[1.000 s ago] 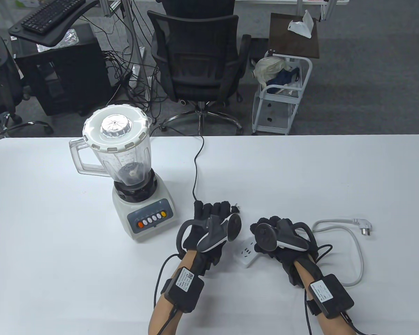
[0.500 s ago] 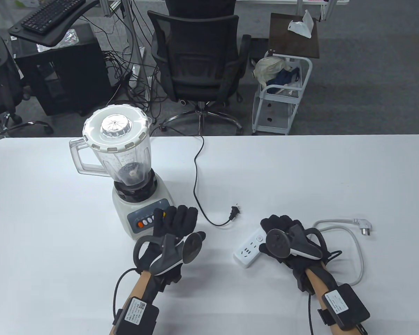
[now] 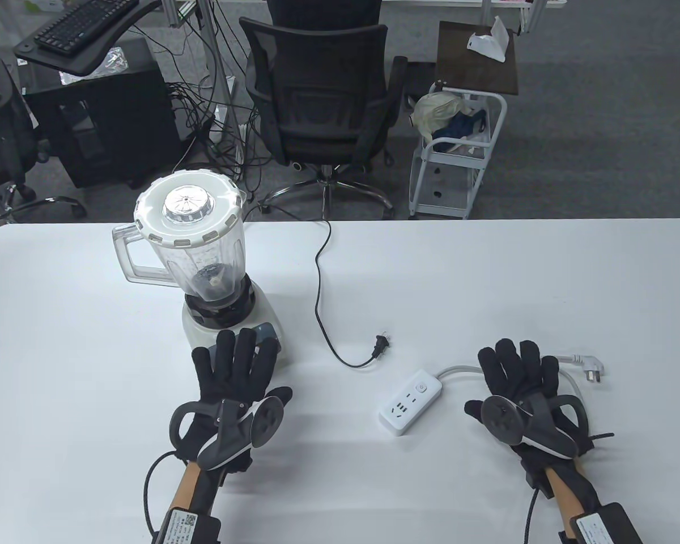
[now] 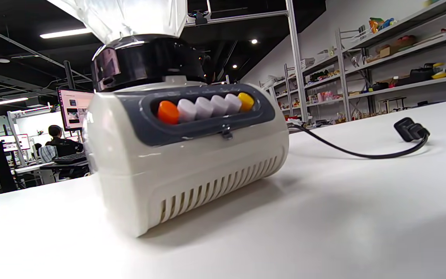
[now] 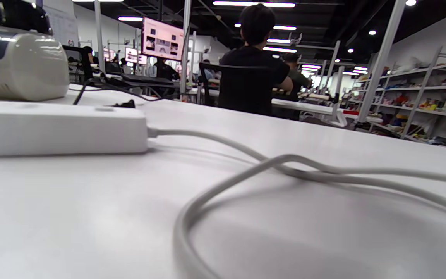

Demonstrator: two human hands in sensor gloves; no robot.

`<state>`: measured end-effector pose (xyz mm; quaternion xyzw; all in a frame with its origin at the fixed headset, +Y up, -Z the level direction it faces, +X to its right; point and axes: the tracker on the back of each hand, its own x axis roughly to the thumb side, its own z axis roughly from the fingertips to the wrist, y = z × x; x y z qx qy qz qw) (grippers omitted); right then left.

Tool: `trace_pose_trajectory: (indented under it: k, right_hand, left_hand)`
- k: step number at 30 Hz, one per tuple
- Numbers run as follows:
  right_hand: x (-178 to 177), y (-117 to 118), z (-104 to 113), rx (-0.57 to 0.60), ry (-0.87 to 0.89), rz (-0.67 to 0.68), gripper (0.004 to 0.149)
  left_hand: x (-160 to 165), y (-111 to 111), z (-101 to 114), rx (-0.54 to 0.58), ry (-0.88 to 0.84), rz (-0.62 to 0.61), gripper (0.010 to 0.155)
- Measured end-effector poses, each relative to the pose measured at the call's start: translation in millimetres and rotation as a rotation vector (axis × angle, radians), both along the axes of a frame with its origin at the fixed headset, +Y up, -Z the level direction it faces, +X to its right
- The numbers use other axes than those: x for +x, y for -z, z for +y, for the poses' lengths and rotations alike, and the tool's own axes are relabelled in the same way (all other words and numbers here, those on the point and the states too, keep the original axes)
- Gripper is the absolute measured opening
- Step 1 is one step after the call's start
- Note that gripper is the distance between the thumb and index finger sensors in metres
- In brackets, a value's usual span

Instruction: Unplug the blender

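The white blender (image 3: 215,283) with a clear jar stands at the table's left; its button panel shows in the left wrist view (image 4: 203,106). Its black cord ends in a black plug (image 3: 381,344) that lies loose on the table, apart from the white power strip (image 3: 411,401). The plug also shows in the left wrist view (image 4: 410,130) and the strip in the right wrist view (image 5: 56,128). My left hand (image 3: 235,368) lies flat and spread in front of the blender base, empty. My right hand (image 3: 518,368) lies flat and spread to the right of the strip, over its white cable, empty.
The strip's white cable (image 3: 572,379) loops at the right and ends in a white plug (image 3: 589,368). The blender cord (image 3: 319,272) runs over the table's far edge. An office chair (image 3: 323,96) and a small cart (image 3: 459,147) stand behind the table.
My left hand let go of the black plug and moved left to the blender's front. My right hand left the power strip and moved right. Both hands spread flat.
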<state>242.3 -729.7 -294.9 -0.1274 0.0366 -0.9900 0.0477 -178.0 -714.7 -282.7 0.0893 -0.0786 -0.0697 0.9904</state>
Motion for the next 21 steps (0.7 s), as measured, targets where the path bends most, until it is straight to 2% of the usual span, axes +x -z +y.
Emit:
trace_pose_trajectory:
  k: [11, 21]
  right_hand:
    - [9.0, -2.9, -11.6, -0.006, -0.074, -0.045, 0.084]
    - [7.6, -4.4, -9.8, -0.019, -0.089, -0.053, 0.084]
  left_hand:
    - [-11.5, -3.2, -10.9, -0.041, 0.049, 0.042, 0.084]
    - [-11.4, -3.9, -9.3, -0.052, 0.070, 0.051, 0.084]
